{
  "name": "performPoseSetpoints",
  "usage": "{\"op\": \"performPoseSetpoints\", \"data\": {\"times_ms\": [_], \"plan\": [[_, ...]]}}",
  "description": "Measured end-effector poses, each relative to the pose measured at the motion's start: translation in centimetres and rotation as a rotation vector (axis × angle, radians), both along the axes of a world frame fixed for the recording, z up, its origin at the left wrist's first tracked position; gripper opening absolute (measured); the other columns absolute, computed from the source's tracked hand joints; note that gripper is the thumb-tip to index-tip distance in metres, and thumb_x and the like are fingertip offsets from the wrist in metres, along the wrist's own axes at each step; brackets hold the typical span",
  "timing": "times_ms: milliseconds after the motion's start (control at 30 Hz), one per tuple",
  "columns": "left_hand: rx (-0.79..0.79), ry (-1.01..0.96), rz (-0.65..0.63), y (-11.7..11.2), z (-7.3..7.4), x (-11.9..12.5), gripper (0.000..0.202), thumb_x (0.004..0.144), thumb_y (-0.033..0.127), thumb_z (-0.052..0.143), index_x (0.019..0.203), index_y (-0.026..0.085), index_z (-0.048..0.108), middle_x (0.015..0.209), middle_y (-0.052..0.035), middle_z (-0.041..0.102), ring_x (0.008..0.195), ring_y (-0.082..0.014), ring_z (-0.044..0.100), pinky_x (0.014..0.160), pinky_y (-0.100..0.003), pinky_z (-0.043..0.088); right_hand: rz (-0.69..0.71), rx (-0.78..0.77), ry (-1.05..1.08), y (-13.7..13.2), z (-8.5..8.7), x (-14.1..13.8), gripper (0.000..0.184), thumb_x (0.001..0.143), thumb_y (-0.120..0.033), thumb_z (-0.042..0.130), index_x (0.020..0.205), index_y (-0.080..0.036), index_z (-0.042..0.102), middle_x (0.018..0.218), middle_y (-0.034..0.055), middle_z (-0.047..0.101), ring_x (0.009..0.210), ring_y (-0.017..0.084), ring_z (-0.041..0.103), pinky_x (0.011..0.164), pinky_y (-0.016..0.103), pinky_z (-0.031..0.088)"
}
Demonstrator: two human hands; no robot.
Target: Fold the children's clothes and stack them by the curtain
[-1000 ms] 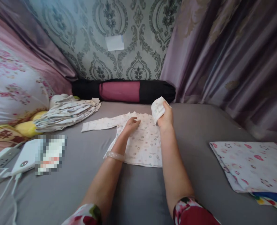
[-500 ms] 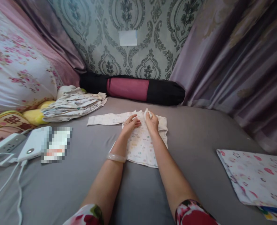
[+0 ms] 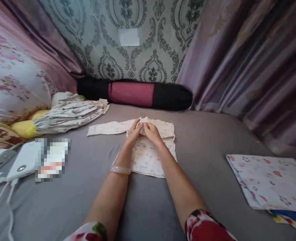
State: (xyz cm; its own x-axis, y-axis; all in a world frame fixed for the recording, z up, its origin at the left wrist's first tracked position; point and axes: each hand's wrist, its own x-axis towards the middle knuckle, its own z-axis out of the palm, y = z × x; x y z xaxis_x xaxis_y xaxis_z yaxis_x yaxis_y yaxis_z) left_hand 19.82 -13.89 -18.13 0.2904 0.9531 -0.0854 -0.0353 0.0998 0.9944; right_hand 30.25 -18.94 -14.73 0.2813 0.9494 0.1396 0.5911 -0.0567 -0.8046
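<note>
A small white long-sleeved shirt (image 3: 150, 159) with a faint coloured print lies on the grey sheet. One sleeve (image 3: 107, 128) stretches out flat to the left, while the other is folded inward across the upper chest. My right hand (image 3: 151, 132) is closed on the folded sleeve near the middle of the chest. Beside it, my left hand (image 3: 133, 134) rests at the collar side with fingers stretched out, its tips close to those of my right hand. The cloth between the fingertips is mostly hidden.
A pile of folded clothes (image 3: 70, 115) lies at the back left, near yellow plush toys. A black and pink rolled bag (image 3: 131, 94) lies along the wall. At left are a white power bank (image 3: 26, 159), power strip and cables. A folded printed cloth (image 3: 270, 180) lies right.
My right hand has moved left and lower over the chest, bringing the sleeve with it. My left hand has turned more upright and the two hands now meet. The view has shifted slightly.
</note>
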Motion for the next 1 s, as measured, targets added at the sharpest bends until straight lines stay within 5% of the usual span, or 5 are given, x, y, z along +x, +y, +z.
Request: {"op": "performPoseSetpoints", "data": {"times_ms": [233,400,567,833,1000], "plan": [[0.287,0.207,-0.077,0.3,-0.5,-0.5,0.036,0.072,0.019,0.056,0.104,0.016,0.072,0.062,0.0015,0.058,0.058,-0.0124,0.056,0.059,-0.023,0.047,-0.098,-0.217,-0.299,-0.5,-0.3,2.7,0.041,0.096,-0.022,0.033,0.130,-0.013,0.054,0.139,0.0120,0.052,0.128,0.019,0.046,0.107,0.029,0.030],[0.569,0.240,-0.018,1.0,-0.9,-0.1,0.040,0.076,0.014,0.047,0.109,0.017,0.069,0.092,-0.0048,0.069,0.090,-0.0198,0.063,0.084,-0.034,0.051,-0.164,-0.431,-0.389,-1.3,-0.6,3.3,0.054,0.098,-0.035,0.027,0.146,-0.013,0.036,0.159,0.0135,0.020,0.146,0.026,0.013,0.116,0.050,0.010],[0.765,0.423,-0.027,1.4,-2.4,-0.4,0.051,0.075,0.007,0.044,0.123,0.014,0.060,0.125,-0.0114,0.059,0.119,-0.0265,0.053,0.106,-0.042,0.039,-0.217,-0.530,-0.395,-1.5,-1.1,3.2,0.062,0.099,-0.043,0.019,0.152,-0.013,0.024,0.161,0.0147,0.007,0.147,0.029,-0.002,0.115,0.054,-0.003],[0.862,0.685,-0.090,1.6,-3.1,-0.9,0.059,0.073,0.006,0.042,0.132,0.010,0.052,0.130,-0.0185,0.053,0.123,-0.0314,0.048,0.104,-0.049,0.038,-0.271,-0.516,-0.459,-1.7,-1.8,2.1,0.063,0.099,-0.045,0.022,0.153,-0.015,0.021,0.161,0.0155,0.006,0.146,0.034,-0.003,0.113,0.058,-0.003],[0.826,0.661,-0.099,1.8,-3.2,-0.9,0.059,0.074,0.010,0.043,0.133,0.014,0.052,0.128,-0.0168,0.054,0.118,-0.0317,0.051,0.103,-0.050,0.040,-0.199,-0.416,-0.401,-2.2,0.5,4.6,0.059,0.094,-0.032,0.037,0.149,-0.013,0.031,0.155,0.0169,0.027,0.143,0.029,0.023,0.114,0.044,0.021]]}}
